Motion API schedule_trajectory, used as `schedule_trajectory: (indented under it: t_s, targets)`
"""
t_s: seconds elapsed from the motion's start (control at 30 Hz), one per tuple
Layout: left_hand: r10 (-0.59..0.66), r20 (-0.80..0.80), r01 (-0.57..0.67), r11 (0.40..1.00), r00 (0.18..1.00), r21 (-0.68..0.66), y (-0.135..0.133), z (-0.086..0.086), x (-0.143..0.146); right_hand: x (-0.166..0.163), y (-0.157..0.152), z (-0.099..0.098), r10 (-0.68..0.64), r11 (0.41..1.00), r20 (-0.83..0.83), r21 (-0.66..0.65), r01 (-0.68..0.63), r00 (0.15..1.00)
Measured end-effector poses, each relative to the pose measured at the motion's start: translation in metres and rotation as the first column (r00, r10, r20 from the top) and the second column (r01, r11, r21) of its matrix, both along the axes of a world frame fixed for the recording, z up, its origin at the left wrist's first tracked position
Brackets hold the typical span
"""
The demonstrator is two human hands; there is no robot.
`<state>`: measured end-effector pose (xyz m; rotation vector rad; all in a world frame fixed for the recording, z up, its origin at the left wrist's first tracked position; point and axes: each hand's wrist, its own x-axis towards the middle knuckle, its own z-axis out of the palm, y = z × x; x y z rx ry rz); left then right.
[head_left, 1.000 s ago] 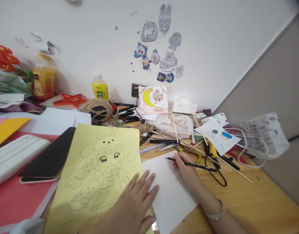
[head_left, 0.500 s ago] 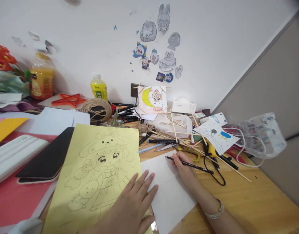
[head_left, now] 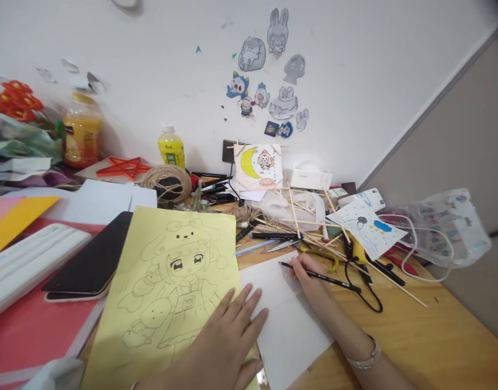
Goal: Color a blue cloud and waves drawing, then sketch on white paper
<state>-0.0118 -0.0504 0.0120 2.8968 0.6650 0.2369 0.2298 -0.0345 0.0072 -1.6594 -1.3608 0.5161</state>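
My left hand (head_left: 224, 338) lies flat with fingers spread, across the lower right of a yellow sheet (head_left: 168, 287) bearing a pencil drawing of a cartoon girl, its fingertips reaching onto a blank white sheet (head_left: 285, 319). My right hand (head_left: 312, 281) pinches a black pencil (head_left: 320, 277) whose tip rests near the white sheet's top edge. A bracelet (head_left: 365, 357) circles my right wrist.
A black phone (head_left: 90, 260) and a white case (head_left: 25, 262) lie left on red paper. Behind the sheets are wooden sticks (head_left: 301, 225), pens, scissors (head_left: 354, 254), a twine ball (head_left: 168, 181), small coloured drawings, two yellow bottles and a plastic bag (head_left: 447, 225). Bare wood shows at right.
The view has shifted slightly, so everything sits a little to the right. Both hands, the pencil and the sheets keep the same places on the table.
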Motion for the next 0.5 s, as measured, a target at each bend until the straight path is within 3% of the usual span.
schedule_trajectory:
  t_s: [0.5]
  targets:
    - [-0.011,0.057,0.007,0.998,0.998,0.062,0.0016,-0.0100,-0.0023,0.0012,0.0008,-0.0033,-0.094,0.995,0.029,0.033,0.093,0.995]
